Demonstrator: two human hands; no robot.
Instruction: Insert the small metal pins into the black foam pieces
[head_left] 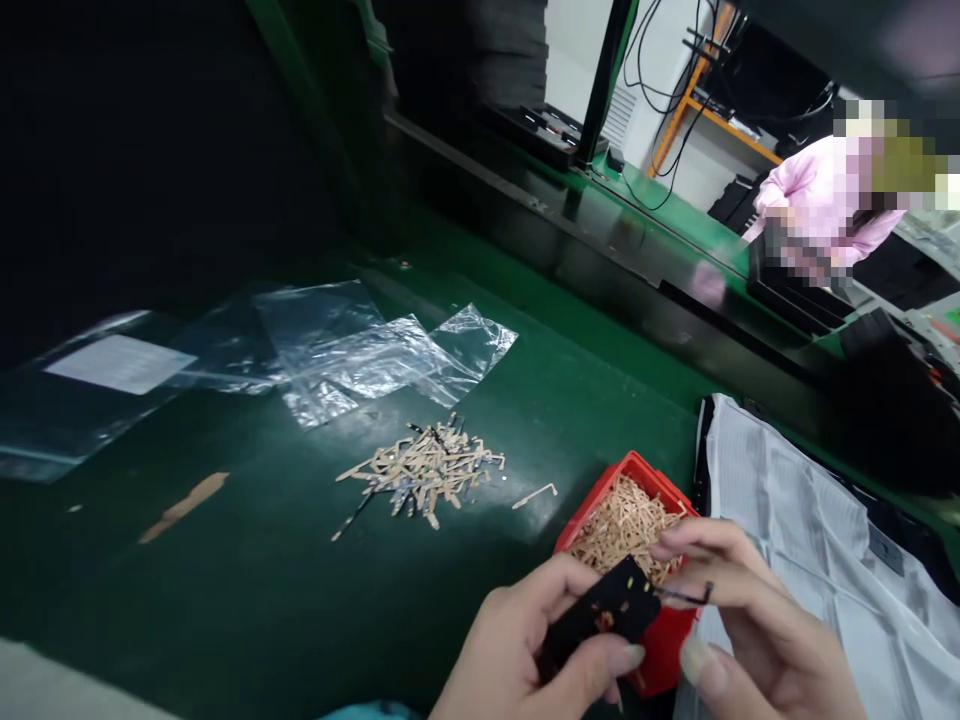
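Part (589,614), black, flat, roughly rectangular, dotted with small gold marks and an orange-brown patch; pinched in left hand (517,635), red bin (666,650) just behind. Thin dark strip (684,597) jutting toward right hand (780,630), thumb and fingers parted, contact unclear.

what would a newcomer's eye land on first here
Probably the bright red bin at lower right, full of tan strips and standing out against the green tabletop. In front of it, the left grip holds a flat black piece, with the right grip beside it. Near the middle lies a loose pile of thin pieces, with clear plastic bags beyond.
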